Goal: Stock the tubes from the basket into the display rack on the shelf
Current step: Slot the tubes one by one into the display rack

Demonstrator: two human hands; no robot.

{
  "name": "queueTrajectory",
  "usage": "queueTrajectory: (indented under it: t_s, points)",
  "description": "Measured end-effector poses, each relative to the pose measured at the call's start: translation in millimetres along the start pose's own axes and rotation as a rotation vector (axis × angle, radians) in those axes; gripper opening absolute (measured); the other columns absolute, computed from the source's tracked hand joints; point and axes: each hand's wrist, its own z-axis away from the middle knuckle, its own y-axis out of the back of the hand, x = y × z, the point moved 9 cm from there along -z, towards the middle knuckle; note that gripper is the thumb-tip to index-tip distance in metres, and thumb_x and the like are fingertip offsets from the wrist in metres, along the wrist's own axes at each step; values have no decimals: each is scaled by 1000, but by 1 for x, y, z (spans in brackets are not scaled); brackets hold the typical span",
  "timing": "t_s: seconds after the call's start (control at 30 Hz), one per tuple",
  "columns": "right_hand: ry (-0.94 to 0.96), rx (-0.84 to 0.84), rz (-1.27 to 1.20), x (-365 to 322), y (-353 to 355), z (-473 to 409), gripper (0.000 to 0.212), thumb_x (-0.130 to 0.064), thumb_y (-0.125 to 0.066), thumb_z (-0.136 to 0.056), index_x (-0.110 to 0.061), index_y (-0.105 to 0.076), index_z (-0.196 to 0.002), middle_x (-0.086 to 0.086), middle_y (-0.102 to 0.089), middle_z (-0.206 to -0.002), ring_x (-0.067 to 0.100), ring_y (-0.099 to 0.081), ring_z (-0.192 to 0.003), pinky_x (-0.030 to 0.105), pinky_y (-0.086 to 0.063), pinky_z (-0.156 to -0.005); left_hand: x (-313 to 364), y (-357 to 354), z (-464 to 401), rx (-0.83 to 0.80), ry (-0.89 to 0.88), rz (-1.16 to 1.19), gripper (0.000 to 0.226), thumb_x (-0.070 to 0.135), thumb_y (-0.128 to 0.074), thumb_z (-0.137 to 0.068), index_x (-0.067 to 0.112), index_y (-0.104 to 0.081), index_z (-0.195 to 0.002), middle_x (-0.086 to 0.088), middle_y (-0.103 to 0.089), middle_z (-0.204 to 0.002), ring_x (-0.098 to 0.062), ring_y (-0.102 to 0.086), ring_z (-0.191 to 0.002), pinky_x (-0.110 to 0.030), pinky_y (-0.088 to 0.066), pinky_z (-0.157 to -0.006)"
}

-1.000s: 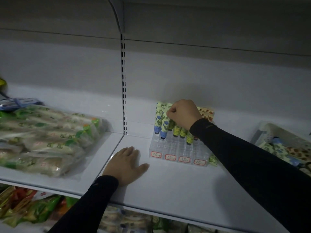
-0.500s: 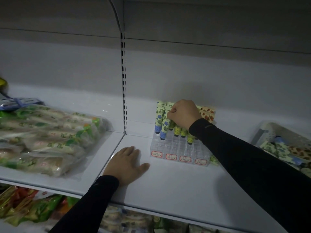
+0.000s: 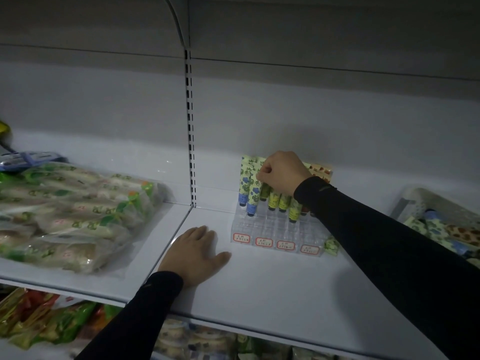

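The tubes [image 3: 250,193] stand cap-down in the back rows of the clear rack [image 3: 275,229], which sits on the white shelf [image 3: 259,287] against the back wall; its front rows hold none, and four red-edged labels [image 3: 264,241] line its front. The right hand [image 3: 281,172] is curled over the tube tops, fingertips pinching the top of one tube. The left hand [image 3: 193,252] lies flat on the shelf, fingers spread, just left of the rack. One tube [image 3: 332,246] lies beside the rack's right corner. More tubes fill the basket [image 3: 426,201] at far right. Bagged goods [image 3: 70,216] lie well to the left.
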Motion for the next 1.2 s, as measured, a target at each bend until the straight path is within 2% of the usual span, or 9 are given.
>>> queueTrajectory:
  t_s: [0.17, 0.37, 0.7, 0.8, 0.9, 1.0, 1.03, 1.13, 1.2]
  points:
    - [-28, -14, 0, 4, 0, 0, 36, -22, -63, -91, 2, -64, -64, 11, -72, -77, 20, -64, -66, 11, -31, -51, 3, 3, 2, -2, 9, 6, 92, 78, -20, -68, 14, -57, -122, -3, -54, -132, -19, -43, -127, -32, -33, -107]
    - [-26, -15, -29, 2, -2, 0, 32, -24, -65, -91, 1, -71, -72, 6, -75, -87, 17, -68, -75, 21, -41, -71, 1, 1, 1, 4, 3, 14, 86, 78, -24, -70, 15, -59, -117, -2, -56, -128, -20, -45, -124, -33, -36, -105]
    - [-52, -26, -77, 5, -4, -1, 27, -26, -67, -90, -3, -73, -75, 6, -74, -91, 17, -67, -79, 23, -46, -75, 1, 0, 1, 6, 6, 15, 85, 79, -24, -71, 17, -58, -118, -2, -55, -130, -19, -44, -126, -32, -34, -106]
    - [-61, -40, -89, 6, -6, 0, 29, -26, -64, -91, -2, -72, -76, 6, -74, -92, 15, -64, -73, 22, -44, -72, 1, 1, 1, -5, 14, 22, 84, 79, -25, -70, 18, -58, -118, -1, -55, -130, -18, -44, -125, -31, -34, -105]
    - [-61, -46, -96, 7, -7, 1, 36, -26, -64, -92, -7, -64, -62, 3, -72, -80, 9, -55, -57, 22, -42, -66, 1, 3, 2, -16, 24, 40, 80, 77, -28, -72, 17, -59, -114, 0, -56, -128, -18, -45, -125, -31, -35, -104]
    - [-69, -3, -148, 9, 2, 5, 51, -29, -64, -92, -17, -45, -46, -5, -48, -48, 7, -40, -43, 22, -38, -58, 1, 3, 3, -21, 29, 50, 71, 76, -32, -74, 18, -59, -107, 3, -57, -119, -18, -48, -121, -31, -37, -101]
    - [-66, 23, -152, 9, 7, 6, 53, -30, -63, -92, -18, -42, -45, -5, -43, -46, 8, -38, -42, 23, -36, -55, 0, 3, 3, -26, 34, 49, 68, 75, -33, -75, 20, -58, -104, 4, -57, -117, -18, -48, -120, -31, -37, -101]
    - [-55, 73, -151, 12, 20, 14, 52, -37, -60, -93, -13, -45, -49, 0, -47, -50, 11, -40, -45, 23, -35, -54, 1, 5, 4, -30, 39, 57, 60, 73, -39, -78, 21, -59, -102, 5, -58, -116, -17, -49, -119, -30, -38, -100]
    - [-62, 82, -151, 17, 27, 25, 50, -40, -58, -94, -12, -52, -54, 0, -50, -54, 12, -42, -47, 25, -36, -53, 1, 6, 5, -29, 57, 78, 59, 70, -46, -82, 20, -62, -109, 3, -59, -121, -18, -50, -122, -29, -37, -101]
